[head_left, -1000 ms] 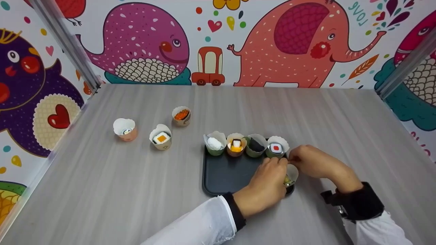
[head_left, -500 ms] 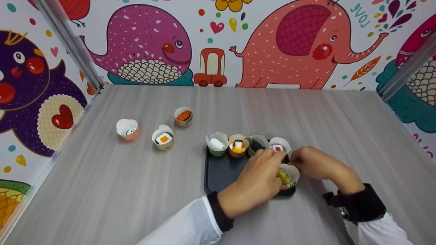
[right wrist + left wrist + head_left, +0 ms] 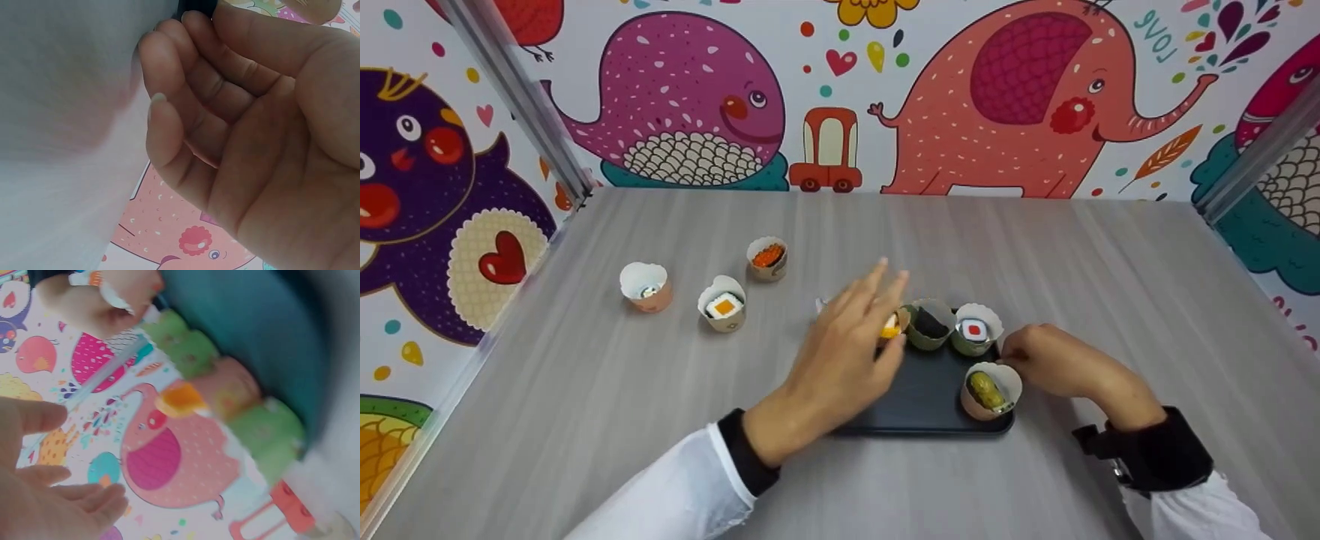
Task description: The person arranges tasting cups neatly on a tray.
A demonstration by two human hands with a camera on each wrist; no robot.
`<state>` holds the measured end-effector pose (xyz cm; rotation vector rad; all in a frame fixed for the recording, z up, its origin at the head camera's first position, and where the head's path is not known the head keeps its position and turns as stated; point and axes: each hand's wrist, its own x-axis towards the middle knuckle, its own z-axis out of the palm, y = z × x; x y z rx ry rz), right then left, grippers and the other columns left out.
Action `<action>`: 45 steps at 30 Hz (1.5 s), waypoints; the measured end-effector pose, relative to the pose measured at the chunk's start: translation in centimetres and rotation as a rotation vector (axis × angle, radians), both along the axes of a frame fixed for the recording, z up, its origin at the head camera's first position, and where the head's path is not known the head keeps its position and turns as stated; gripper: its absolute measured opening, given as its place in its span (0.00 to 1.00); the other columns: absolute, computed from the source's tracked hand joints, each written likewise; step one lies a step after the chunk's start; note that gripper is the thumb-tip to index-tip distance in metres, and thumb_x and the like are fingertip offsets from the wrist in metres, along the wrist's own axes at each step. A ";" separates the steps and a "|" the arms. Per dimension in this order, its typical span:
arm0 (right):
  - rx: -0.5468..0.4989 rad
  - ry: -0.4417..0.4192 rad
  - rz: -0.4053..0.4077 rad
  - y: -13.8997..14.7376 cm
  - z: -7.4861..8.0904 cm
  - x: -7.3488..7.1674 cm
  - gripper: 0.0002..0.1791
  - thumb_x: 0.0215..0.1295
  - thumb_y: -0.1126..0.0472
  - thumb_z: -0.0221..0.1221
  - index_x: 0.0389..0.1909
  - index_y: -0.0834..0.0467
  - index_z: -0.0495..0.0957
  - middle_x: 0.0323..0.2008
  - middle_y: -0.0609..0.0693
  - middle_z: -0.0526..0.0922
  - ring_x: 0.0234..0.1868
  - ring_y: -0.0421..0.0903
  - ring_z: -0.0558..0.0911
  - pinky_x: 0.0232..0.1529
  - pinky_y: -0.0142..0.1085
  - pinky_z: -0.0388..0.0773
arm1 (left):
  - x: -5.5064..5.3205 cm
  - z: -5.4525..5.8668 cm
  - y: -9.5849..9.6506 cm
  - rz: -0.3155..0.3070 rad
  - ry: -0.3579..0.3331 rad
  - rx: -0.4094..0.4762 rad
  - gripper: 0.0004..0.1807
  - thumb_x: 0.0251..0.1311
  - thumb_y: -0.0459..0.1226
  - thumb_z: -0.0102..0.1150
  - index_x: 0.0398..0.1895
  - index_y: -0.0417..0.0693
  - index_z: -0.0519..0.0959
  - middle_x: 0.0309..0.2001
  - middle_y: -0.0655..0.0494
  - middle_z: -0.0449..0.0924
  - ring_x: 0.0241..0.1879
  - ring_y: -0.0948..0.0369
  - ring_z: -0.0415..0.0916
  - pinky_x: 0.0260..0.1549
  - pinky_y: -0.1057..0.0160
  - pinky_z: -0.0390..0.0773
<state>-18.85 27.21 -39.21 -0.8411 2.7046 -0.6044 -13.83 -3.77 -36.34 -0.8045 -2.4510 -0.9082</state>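
My left hand [image 3: 847, 352] is over the left part of the black tray [image 3: 922, 397], fingers spread, holding nothing. It hides that end of the tray and a cup beneath. My right hand [image 3: 1050, 360] is at the tray's right edge. Its fingers curl, and in the right wrist view thumb and forefinger pinch the dark tray edge [image 3: 198, 7]. A paper cup with a yellow-green piece [image 3: 986, 391] stands in the tray's front right corner. Along the back edge stand a cup with dark filling [image 3: 930, 324], a cup with a red-centred sushi roll [image 3: 976, 330] and a partly covered yellow-topped one [image 3: 891, 327].
Three more paper cups stand on the table left of the tray: one with orange roe [image 3: 768, 258], one with an orange-centred roll [image 3: 724, 304] and a pinkish one [image 3: 646, 286]. Printed wall panels [image 3: 840, 97] bound the table at the back and sides.
My left hand has let go of the cup with the yellow-green piece at the front right corner and moved left, its fingers opening out. My right hand stays at the tray's edge.
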 end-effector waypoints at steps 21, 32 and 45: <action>0.004 -0.013 -0.027 -0.1 0.0 0.1 0.16 0.70 0.67 0.63 0.21 0.52 0.79 0.21 0.37 0.68 0.24 0.37 0.67 0.29 0.34 0.65 | -2.8 -4.7 -11.4 0.440 -0.276 -0.240 0.56 0.63 0.44 0.73 0.84 0.39 0.47 0.82 0.29 0.40 0.79 0.30 0.43 0.73 0.32 0.50; 0.015 -0.009 -0.035 -0.1 0.0 0.2 0.16 0.69 0.67 0.63 0.21 0.51 0.79 0.21 0.37 0.69 0.25 0.38 0.68 0.30 0.34 0.66 | -4.9 -4.0 -14.3 0.493 -0.547 -0.064 0.66 0.59 0.44 0.76 0.83 0.35 0.34 0.82 0.28 0.37 0.78 0.30 0.45 0.72 0.33 0.54; 0.017 -0.003 -0.025 -0.1 0.0 0.2 0.17 0.70 0.68 0.63 0.20 0.52 0.78 0.21 0.38 0.68 0.26 0.38 0.68 0.31 0.35 0.66 | -6.5 -3.9 -14.9 0.494 -0.687 0.046 0.57 0.55 0.35 0.76 0.79 0.24 0.48 0.74 0.24 0.58 0.73 0.36 0.61 0.72 0.41 0.60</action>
